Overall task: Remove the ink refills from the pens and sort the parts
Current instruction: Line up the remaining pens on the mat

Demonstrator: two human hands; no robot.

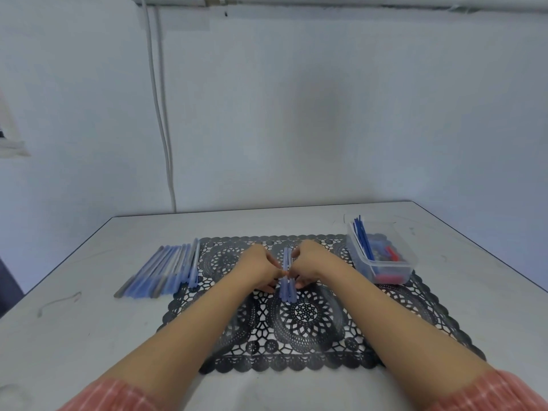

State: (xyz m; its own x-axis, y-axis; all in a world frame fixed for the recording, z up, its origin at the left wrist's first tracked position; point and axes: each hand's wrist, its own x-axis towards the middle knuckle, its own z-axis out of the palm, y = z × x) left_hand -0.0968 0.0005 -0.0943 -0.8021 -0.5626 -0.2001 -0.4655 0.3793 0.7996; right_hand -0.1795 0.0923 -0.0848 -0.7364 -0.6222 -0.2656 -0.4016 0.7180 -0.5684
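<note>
Looking down onto a pale grey surface (89, 321) with a black lace mat (311, 321) spread across its middle. At the centre of the mat, a small bundle of blue pens (287, 287), gripped from both sides. Long axis of the bundle running straight away from the person, near end toward the body, far end toward the wall; too blurred to tell tips from caps. Left hand (261, 266) against the bundle's left side, fingers curled in and pinching it. Right hand (308, 264) mirrored on the right side, fingers likewise curled round the pens. Bare forearms, pink striped sleeves (124, 396) at the bottom edge.

To the left, a row of blue pens (166, 271) laid side by side and touching, each slanting from near-left to far-right, the rightmost overlapping the mat's edge. To the right, on the mat's far corner, a clear plastic tub (385, 266). Inside it, thin blue refills (362, 238) leaning against the left wall, upper ends poking above the rim, beside small red and blue parts (391, 253) on the bottom. Behind, a plain white wall with a cable (160, 114) running down it
</note>
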